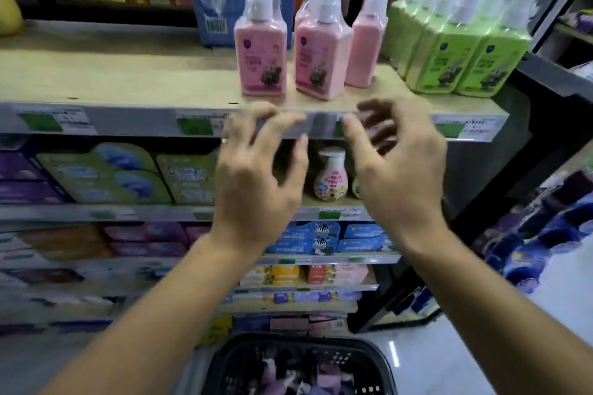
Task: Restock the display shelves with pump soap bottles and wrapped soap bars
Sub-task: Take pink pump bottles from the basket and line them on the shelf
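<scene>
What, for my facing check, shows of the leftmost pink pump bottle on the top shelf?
The leftmost pink squarish plastic pump bottle has a white pump under clear film and a label with a blue badge and dark picture. It stands upright, label outward, near the front edge of the pale wood-look top shelf, apart from the next pink bottle beside it. The left hand and right hand hover below, empty.

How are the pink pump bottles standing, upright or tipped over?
Upright: the pink pump bottles rest on their bases on the top shelf, white pumps pointing up.
</scene>
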The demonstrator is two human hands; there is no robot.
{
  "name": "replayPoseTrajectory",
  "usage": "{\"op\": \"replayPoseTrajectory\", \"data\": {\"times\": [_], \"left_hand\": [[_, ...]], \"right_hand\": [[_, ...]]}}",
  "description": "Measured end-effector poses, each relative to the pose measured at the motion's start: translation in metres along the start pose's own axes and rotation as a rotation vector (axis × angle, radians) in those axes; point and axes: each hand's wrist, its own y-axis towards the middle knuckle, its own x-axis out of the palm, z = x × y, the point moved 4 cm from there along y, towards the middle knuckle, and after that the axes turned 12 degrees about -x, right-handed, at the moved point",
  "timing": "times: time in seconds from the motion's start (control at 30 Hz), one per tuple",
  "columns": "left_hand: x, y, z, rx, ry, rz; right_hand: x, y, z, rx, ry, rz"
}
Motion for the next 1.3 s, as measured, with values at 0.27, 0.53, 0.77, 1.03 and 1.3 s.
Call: {"op": "replayPoseTrajectory", "data": {"times": [0.27,0.53,0.77,1.03,1.3], "left_hand": [[0.093,-0.317,-0.118,-0.867,0.018,-0.698],[0.147,-0.651,-0.19,-1.308,0.269,-1.218],[0.205,-0.779,-0.197,-1.371,0.205,-1.302],[0.261,-0.785,-0.196,-1.001,0.364,-1.127],[0.277,-0.782,-0.21,-1.121,0.304,-1.132]], "right_hand": [[0.031,-0.338,0.141,0.753,0.049,-0.5],[0.018,-0.652,0.257,1.155,-0.314,-1.065],[0.044,-0.763,0.294,1.147,-0.344,-1.162],[0.054,-0.796,0.295,1.129,-0.307,-0.976],[0.047,-0.776,0.296,1.056,-0.291,-0.939]]}}
